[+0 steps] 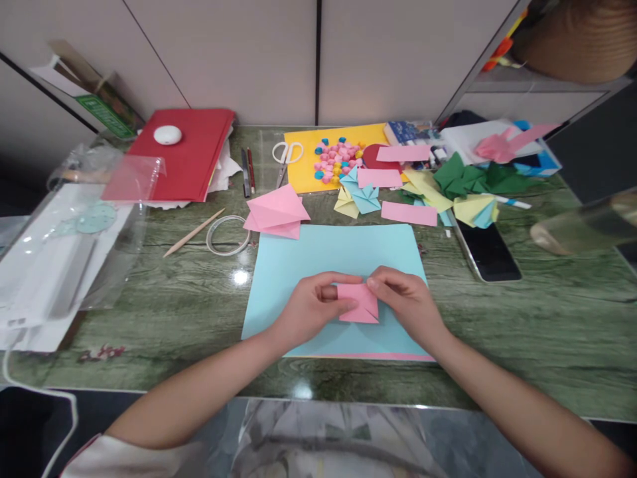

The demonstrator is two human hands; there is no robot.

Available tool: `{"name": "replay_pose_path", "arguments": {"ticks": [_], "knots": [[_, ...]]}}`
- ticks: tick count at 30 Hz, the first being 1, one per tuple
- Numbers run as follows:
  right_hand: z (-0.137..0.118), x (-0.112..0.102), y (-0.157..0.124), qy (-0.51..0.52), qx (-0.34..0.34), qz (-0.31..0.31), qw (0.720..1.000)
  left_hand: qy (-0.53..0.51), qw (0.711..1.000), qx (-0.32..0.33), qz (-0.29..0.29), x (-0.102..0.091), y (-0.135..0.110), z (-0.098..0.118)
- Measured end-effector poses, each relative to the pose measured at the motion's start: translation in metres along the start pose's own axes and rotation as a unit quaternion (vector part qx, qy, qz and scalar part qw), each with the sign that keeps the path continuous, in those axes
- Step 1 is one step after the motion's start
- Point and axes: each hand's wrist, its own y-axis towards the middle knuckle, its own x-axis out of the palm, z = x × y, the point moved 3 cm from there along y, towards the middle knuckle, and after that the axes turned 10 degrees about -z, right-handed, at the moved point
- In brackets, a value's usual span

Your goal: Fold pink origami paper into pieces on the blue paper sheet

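A small folded piece of pink paper (pixel 359 307) is held between both hands above a light blue sheet (pixel 298 255). My left hand (pixel 318 302) grips its left side, thumb on the front face and fingers behind. At the upper right corner, my right hand (pixel 401 295) pinches the paper between thumb and forefinger. A diagonal crease shows near the lower right of the folded paper. Beyond the sheet's upper left corner lie larger pink paper pieces (pixel 279 209). Pink strips (pixel 409 214) lie past its upper right corner.
Behind are white-handled scissors (pixel 287 156), small pink, blue and yellow paper pieces (pixel 338 159) on yellow paper, and folded blue and green shapes. A phone (pixel 488 249) lies right. Left are a tape roll (pixel 227 236), a pointed wooden stick (pixel 194 232) and a red folder (pixel 184 159).
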Motion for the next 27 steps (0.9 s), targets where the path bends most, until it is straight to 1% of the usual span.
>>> {"name": "replay_pose_path", "arguments": {"ticks": [5,8,11,15,18,24,27], "knots": [[-0.003,0.001,0.001,-0.012,-0.008,-0.034,0.999,-0.002,1.0,0.008,0.0,0.0,0.0,0.001],[-0.004,0.0,0.001,-0.029,-0.012,-0.02,0.999,0.004,1.0,0.01,0.001,0.0,0.0,0.002],[-0.002,-0.002,0.0,-0.024,-0.012,-0.016,1.0,0.026,0.999,0.016,0.01,-0.001,0.0,0.005],[0.001,-0.004,0.001,-0.02,-0.013,-0.026,0.999,0.021,0.998,0.046,0.044,-0.006,0.0,0.011],[0.0,-0.006,0.001,-0.013,0.0,-0.023,1.0,0.011,0.996,0.064,0.066,-0.009,0.001,0.013],[-0.003,-0.006,0.003,0.021,0.029,0.003,0.999,-0.02,0.995,0.069,0.062,-0.007,0.002,0.015],[-0.001,-0.006,0.003,0.035,0.042,0.01,0.998,-0.027,0.995,0.066,0.069,-0.006,0.002,0.015]]}}
